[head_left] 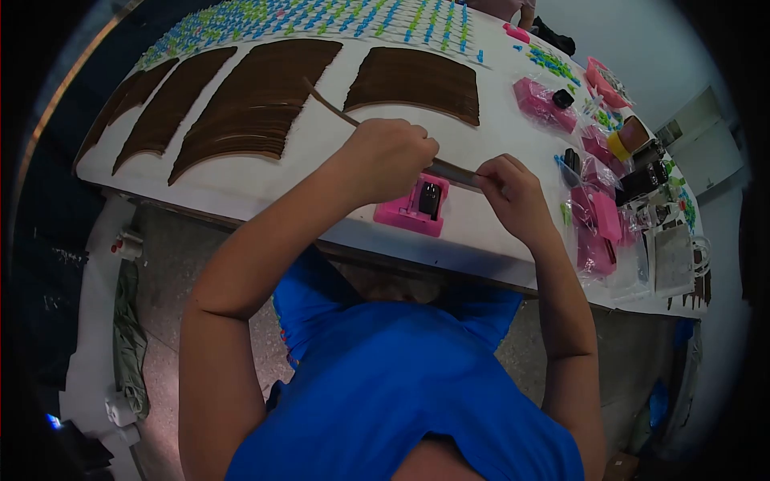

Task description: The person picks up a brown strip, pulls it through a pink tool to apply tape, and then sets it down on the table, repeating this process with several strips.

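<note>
A long, thin brown strap (329,105) runs from the upper left through my left hand (391,160) to my right hand (514,196). My left hand is closed around its middle. The fingertips of my right hand pinch its right end. Just below the strap, near the table's front edge, sits a pink holder (394,216) with a glossy black piece (430,200) in it, perhaps a buckle. Neither hand visibly touches the holder, though my left hand is right above it.
Several stacks of brown straps (413,84) lie on the white table (321,180). Rows of blue and green clips (321,20) cover the back. Pink pieces in plastic bags (545,104) and a pink bowl (605,84) stand at right. Another person (497,8) is at the far edge.
</note>
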Available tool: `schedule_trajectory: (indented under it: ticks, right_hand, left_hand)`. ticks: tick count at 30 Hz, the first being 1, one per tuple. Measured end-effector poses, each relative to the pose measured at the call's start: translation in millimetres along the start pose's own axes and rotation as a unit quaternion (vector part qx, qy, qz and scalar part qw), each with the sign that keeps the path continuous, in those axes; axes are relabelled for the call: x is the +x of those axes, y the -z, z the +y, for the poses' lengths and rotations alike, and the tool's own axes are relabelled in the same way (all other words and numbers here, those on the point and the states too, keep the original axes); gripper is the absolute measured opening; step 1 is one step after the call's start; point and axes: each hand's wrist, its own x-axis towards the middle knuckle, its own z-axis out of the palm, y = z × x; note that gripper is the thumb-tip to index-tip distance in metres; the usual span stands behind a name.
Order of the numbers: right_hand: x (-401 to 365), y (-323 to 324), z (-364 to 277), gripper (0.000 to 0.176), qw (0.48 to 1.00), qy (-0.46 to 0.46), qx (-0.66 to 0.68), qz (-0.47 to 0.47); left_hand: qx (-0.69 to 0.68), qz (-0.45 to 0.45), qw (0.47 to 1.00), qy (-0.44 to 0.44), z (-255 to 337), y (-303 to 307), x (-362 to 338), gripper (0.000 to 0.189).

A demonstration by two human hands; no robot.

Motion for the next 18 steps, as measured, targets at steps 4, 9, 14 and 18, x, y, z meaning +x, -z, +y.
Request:
schedule_trajectory:
  ticks: [4, 9, 14, 18]
  right_hand:
    - [8, -20, -5, 0.008, 0.999, 0.026, 0.028, -0.037]
    - [17, -38, -3, 0.011, 0.993, 0.046, 0.064, -0.089]
    - [22, -51, 2, 0.014, 0.991, 0.057, 0.075, -0.095]
    - [23, -59, 7, 0.016, 0.989, 0.040, 0.092, -0.104]
  left_hand:
    - [0.005, -0.003, 0.999, -0.042, -2, 9, 5, 0.005]
    - [0.055, -0.057, 0.993, -0.092, -4, 26, 9, 0.003]
    - [0.097, -0.081, 0.987, -0.098, -4, 28, 13, 0.008]
    - [0.106, -0.080, 0.986, -0.104, -2, 29, 13, 0.009]
